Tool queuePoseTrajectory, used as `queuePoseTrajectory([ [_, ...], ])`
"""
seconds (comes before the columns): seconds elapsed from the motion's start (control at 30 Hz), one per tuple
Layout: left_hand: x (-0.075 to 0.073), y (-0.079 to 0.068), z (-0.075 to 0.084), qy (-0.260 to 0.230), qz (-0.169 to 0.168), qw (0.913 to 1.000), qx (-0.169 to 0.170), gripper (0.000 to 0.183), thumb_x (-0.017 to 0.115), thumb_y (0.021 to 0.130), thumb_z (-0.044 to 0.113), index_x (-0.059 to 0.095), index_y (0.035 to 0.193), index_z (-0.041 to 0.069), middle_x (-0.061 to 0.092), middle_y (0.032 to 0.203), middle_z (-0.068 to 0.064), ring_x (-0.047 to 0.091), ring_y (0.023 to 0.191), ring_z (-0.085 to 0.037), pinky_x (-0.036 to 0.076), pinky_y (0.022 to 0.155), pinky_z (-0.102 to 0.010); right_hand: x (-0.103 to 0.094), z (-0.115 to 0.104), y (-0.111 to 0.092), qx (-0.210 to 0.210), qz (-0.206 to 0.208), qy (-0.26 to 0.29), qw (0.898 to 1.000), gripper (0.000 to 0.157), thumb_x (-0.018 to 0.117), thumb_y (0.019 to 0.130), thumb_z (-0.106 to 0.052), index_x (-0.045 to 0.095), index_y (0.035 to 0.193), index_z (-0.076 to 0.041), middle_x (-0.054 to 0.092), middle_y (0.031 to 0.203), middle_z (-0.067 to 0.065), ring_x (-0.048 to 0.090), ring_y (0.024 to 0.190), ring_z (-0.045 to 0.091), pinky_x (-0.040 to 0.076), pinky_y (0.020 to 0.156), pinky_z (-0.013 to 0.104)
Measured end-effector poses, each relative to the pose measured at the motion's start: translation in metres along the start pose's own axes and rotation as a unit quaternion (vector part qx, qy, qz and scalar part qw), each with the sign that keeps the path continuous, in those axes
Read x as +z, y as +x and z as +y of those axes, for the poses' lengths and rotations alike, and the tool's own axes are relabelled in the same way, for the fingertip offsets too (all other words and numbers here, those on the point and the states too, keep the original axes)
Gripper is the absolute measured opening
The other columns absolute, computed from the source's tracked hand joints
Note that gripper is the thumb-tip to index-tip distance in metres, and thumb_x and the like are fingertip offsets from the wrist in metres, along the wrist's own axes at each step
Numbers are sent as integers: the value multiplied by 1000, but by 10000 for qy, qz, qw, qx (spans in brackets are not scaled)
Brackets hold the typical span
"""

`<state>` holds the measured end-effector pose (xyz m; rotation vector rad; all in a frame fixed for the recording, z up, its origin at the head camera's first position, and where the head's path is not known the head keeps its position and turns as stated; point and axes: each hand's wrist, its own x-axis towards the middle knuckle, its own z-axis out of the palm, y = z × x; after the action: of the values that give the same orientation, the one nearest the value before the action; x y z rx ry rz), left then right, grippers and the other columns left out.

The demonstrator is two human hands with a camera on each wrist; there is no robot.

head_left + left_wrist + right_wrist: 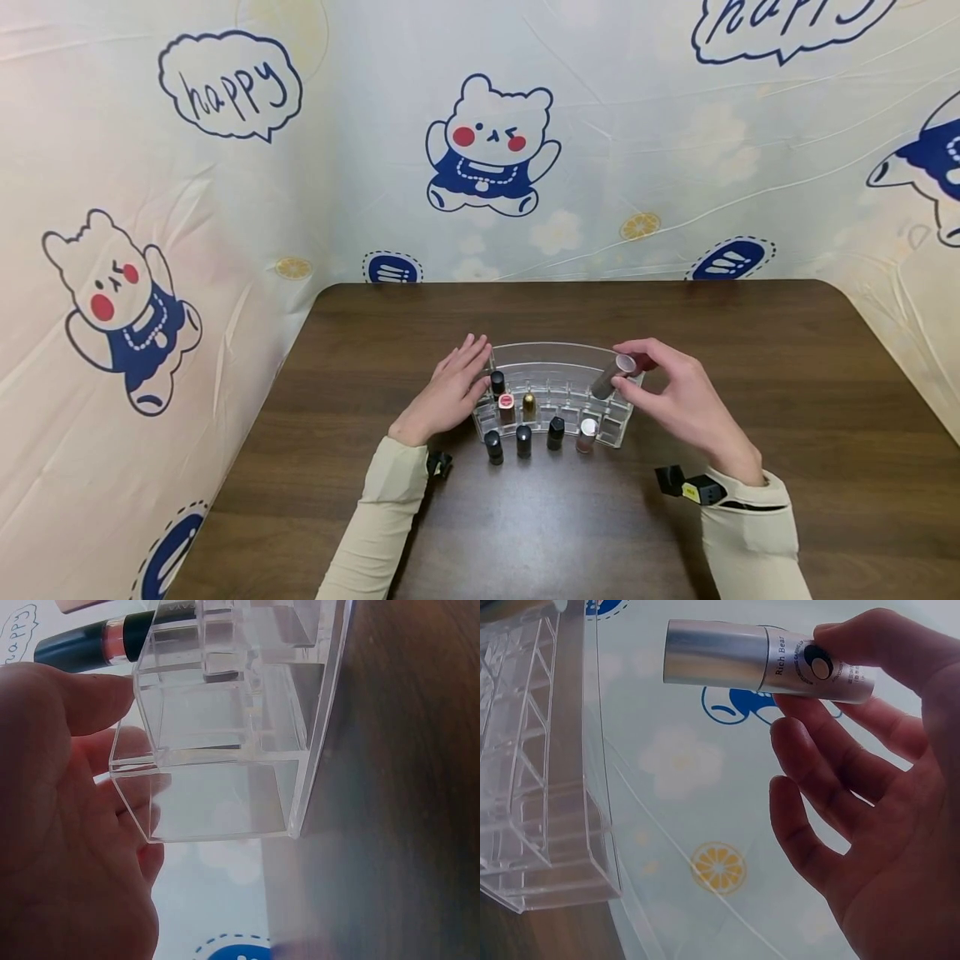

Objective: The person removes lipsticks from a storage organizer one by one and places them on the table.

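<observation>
Nearest, two cream sleeves (375, 508) reach across a brown table (562, 533), each with one dark wrist device (690, 490). Next come two bare hands. The left hand (446, 392) has its fingers extended, resting against the left end of a clear tiered stand (555, 353); the left wrist view alone shows the thumb at the rim and fingers behind the transparent wall.

Along the stand's near edge are four small tubes: three black-capped pieces (523, 441) and, rightmost, one silver-topped piece (587, 435). Whether these sit in the lowest tier or on the table, I cannot tell. Farther in stand one red-topped piece (506, 408) and one gold piece (528, 407), side by side; behind them, near the left hand, one more black-topped piece (497, 383). Count: seven, all toward the near and left parts.

The right hand (686, 396) pinches an eighth, a grey tube (613, 377), between thumb and fingers, tilted over the stand's far right part. Only the right wrist view shows its "Rich Bear" lettering and dark round emblem.

Farthest, a printed cloth (637, 150) carries three cartoon bears (491, 146) and two "happy" bubbles (231, 86), one cropped.
</observation>
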<state>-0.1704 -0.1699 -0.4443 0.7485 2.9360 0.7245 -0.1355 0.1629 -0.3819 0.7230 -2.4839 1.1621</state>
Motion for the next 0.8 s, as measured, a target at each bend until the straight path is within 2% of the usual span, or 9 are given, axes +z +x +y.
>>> queuePoseTrajectory([
  [0.27, 0, 0, 0, -10, -13, 10000, -4, 54, 44, 103, 27, 33, 150, 2, 25, 160, -13, 16, 150, -32, 18, 120, -52, -5, 1, -5, 298, -145, -73, 9994, 37, 79, 77, -5, 65, 112, -9, 65, 92, -6, 55, 83, 4, 43, 77, 9],
  [0.47, 0, 0, 0, 10, -67, 10000, -58, 54, 43, 103, 27, 31, 151, 4, 22, 161, -9, 13, 151, -27, 17, 120, -51, -7, 4, -9, 359, -235, -124, 9990, 37, 79, 78, -7, 65, 111, -8, 66, 93, -6, 56, 83, 3, 45, 77, 10],
  [0.8, 0, 0, -1, 53, -41, 10000, -28, 55, 43, 103, 28, 28, 152, 7, 21, 161, -9, 15, 150, -30, 18, 120, -52, -10, 6, -12, 299, -402, -185, 9986, 35, 81, 76, -8, 66, 107, -9, 67, 93, -7, 56, 83, 5, 47, 73, 15],
])
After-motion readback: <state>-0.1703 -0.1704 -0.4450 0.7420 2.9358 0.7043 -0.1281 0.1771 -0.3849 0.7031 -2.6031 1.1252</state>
